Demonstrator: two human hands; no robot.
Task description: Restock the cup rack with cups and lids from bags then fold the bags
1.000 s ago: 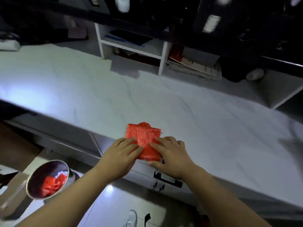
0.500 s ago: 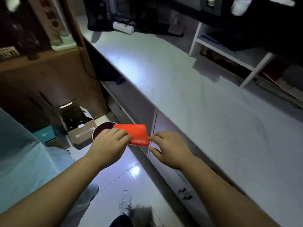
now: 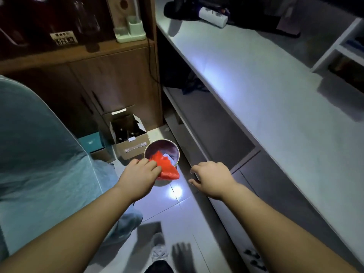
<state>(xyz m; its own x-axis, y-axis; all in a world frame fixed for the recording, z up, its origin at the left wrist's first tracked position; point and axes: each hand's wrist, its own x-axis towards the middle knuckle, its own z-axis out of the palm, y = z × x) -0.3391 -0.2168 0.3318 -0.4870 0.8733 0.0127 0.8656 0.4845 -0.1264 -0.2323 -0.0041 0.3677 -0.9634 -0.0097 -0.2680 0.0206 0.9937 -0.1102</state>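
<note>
Red bag (image 3: 169,170) at bin (image 3: 161,140) rim

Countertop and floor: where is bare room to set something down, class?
Bare: the middle of the countertop, between its front edge, the white shelf unit and the far clutter. Crowded: the floor round the bin and cardboard box.

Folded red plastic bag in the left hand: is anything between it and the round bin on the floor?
Nothing visible. The left hand holds the folded red plastic bag over the open round bin, at its near rim.
</note>
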